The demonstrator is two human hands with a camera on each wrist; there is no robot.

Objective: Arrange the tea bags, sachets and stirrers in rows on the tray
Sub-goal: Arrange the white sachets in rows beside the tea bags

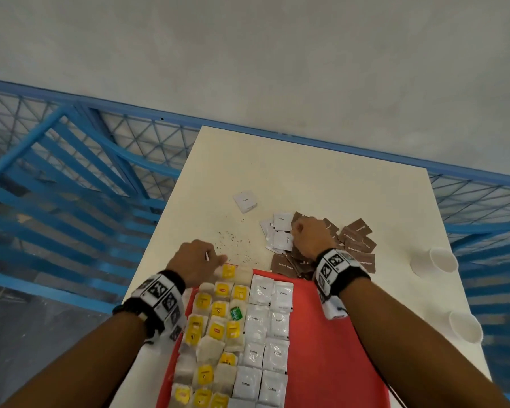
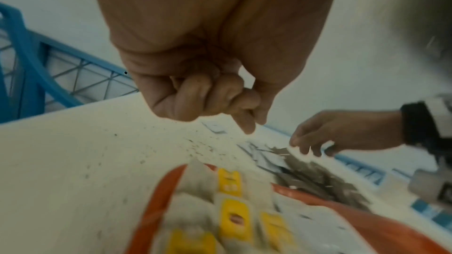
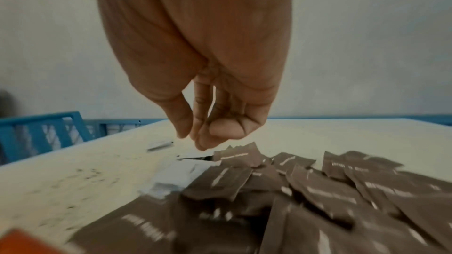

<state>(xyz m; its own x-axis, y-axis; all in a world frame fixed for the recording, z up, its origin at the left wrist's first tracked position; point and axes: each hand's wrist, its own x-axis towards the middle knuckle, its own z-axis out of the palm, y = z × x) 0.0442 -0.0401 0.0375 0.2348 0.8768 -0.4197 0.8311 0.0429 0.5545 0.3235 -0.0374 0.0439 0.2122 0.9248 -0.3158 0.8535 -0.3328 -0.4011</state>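
White foil coffee sachets [image 1: 278,232] lie loose on the cream counter [image 1: 306,178], mixed into the left edge of a heap of brown paper sugar sachets [image 1: 355,240], and that heap sits just beyond the far right corner of my red plastic tray [image 1: 330,334]. My right hand [image 1: 309,235] is directly over the seam where white meets brown; in the right wrist view its fingers [image 3: 203,134] point down, drawn loosely together and just above a white sachet [image 3: 178,173], pinching nothing yet as far as I can tell. My left hand [image 1: 196,260] hangs over the tray's far left corner, beside the yellow-tagged tea bags [image 1: 218,313], fingers curled in; a thin white sliver shows at its knuckles in the head view, perhaps a stirrer, but I cannot tell.

On the tray the tea bags fill the left columns and white sachets [image 1: 265,319] make two columns next to them; the right part is bare red. I judge the right hand is the one for this pick: the loose pile is beneath it, well apart from the left. One white sachet [image 1: 245,201] lies alone farther out, skewed on the counter.
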